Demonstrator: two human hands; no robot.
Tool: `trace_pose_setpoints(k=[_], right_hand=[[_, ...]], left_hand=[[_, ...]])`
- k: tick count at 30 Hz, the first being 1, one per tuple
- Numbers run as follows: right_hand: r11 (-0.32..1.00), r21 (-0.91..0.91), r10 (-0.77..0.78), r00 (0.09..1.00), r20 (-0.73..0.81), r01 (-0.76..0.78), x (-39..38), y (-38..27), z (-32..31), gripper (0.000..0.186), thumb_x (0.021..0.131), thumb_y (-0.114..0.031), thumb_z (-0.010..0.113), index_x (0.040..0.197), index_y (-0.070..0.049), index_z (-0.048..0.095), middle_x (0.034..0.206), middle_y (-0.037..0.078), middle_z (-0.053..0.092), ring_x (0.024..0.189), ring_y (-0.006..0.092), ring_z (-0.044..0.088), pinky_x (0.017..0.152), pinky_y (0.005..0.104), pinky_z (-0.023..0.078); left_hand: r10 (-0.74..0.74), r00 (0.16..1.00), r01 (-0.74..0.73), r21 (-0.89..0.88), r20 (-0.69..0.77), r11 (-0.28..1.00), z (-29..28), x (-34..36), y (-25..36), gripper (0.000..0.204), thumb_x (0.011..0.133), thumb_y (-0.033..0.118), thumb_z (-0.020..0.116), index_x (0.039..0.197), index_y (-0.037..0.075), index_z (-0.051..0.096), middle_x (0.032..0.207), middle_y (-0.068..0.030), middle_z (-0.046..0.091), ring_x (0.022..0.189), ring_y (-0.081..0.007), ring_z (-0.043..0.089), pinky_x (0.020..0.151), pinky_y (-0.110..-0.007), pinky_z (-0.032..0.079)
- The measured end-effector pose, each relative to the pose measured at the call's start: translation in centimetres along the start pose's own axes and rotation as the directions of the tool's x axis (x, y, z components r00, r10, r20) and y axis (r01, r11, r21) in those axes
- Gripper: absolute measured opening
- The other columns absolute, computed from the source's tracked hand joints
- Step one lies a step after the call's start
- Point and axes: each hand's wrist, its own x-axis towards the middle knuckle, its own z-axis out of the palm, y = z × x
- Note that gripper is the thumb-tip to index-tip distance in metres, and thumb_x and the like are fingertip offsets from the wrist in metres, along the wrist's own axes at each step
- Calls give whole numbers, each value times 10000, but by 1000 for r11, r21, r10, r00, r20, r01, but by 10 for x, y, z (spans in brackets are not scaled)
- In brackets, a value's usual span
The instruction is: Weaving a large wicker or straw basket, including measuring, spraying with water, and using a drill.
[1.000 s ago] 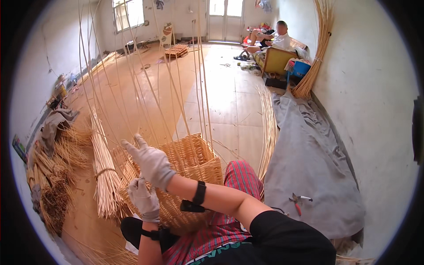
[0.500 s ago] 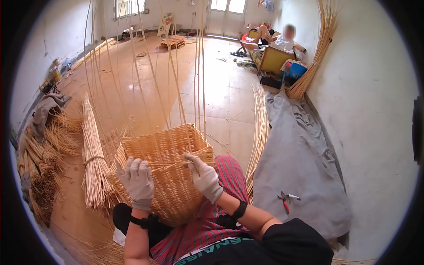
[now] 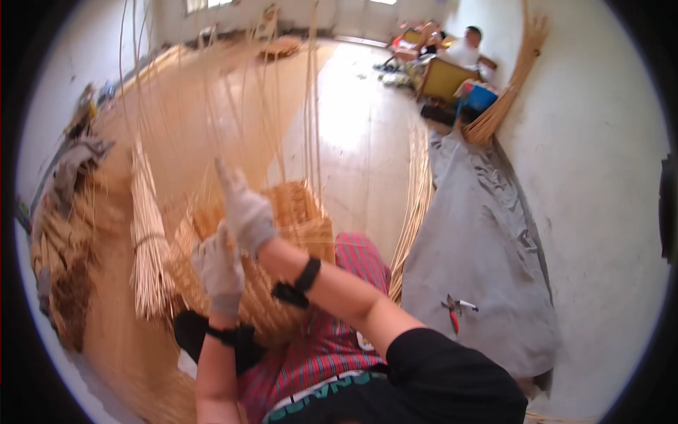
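A woven wicker basket [image 3: 314, 242] rests in my lap, tilted, with long upright stakes [image 3: 312, 120] rising from its rim. My left hand [image 3: 220, 272], in a pale glove, grips the rim at the basket's near left side. Just above it, my right hand [image 3: 248, 215], gloved too, reaches across over the basket's opening, its forearm passing in front of the woven wall. Motion smears the right fingers, which point up among the stakes, so whether they hold one cannot be made out.
A tied bundle of pale rods [image 3: 150, 240] lies left of the basket; darker bundles [image 3: 67, 247] line the left wall. On the right, red-handled pruning shears [image 3: 452, 314] lie on a grey cloth [image 3: 480, 247]. A person [image 3: 462, 53] sits far back beside a blue bucket [image 3: 482, 97].
My right hand has left the rim's right part and moved left and up, beside my left hand. The left hand stays at the rim. The view has shifted slightly.
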Motion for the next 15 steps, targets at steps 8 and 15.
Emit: trace_pose_setpoints(k=[8,15], right_hand=[[396,838,337,908,248,-375,-102,105,-40,147,990,-36,519,1055,-34,651,984,84,697,746,120,624,540,265,491],[884,414,-100,953,-286,217,-41,93,-59,337,971,-22,555,1302,-47,611,1088,153,695,1050,281,660,915,353,524]], left_hand=[[116,986,-99,142,-118,985,7,0,-6,445,822,74,634,1238,228,673,1134,-98,576,1166,-278,530,1144,-538,312],[356,906,-357,-37,230,933,15,8,34,584,888,135,577,1451,278,512,1105,-23,625,1081,-241,606,1091,-455,379]])
